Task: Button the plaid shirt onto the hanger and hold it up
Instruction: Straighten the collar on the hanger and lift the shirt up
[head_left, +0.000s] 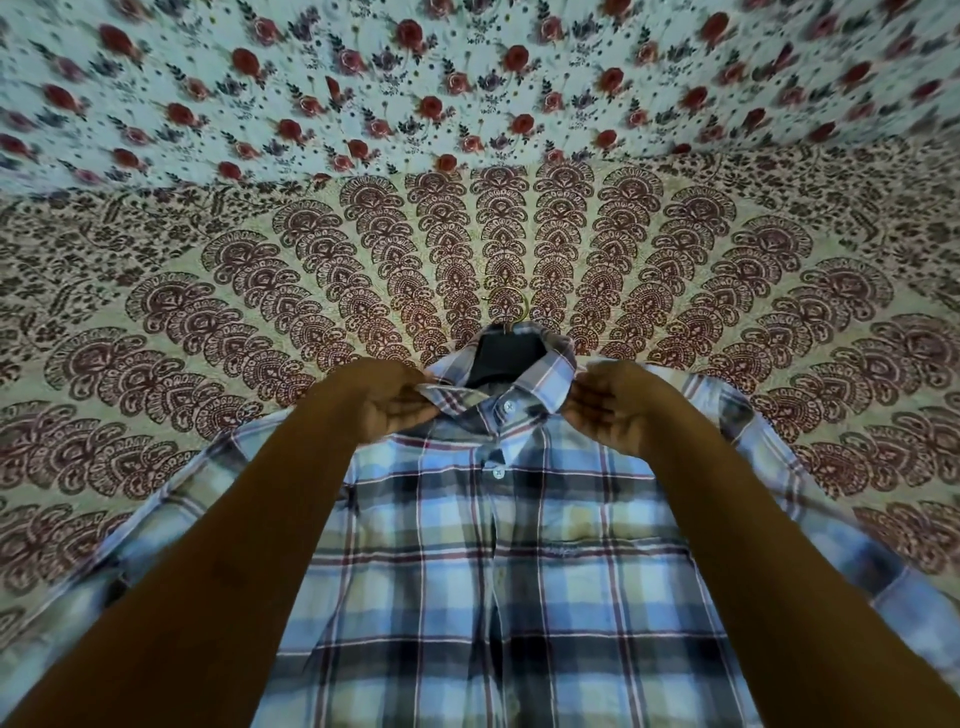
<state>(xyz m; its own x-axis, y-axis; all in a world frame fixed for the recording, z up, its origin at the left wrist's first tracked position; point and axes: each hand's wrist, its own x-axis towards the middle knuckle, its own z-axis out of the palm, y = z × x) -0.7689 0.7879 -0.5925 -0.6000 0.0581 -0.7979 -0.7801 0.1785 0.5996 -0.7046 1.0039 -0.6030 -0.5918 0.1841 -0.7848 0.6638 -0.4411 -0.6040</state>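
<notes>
The shirt (498, 561) has blue, white, dark and red checks. At 12 o'clock, one cloth (467, 78) shows red roses on pale blue; another cloth (208, 322) has dark red leaf shapes on cream.

No readable text, label or number shows anywhere (the plaid shirt (498, 561) included); prints are pattern only.

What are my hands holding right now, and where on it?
The plaid shirt, by its collar: left hand pinches the left collar point, right hand the right collar edge.
</notes>
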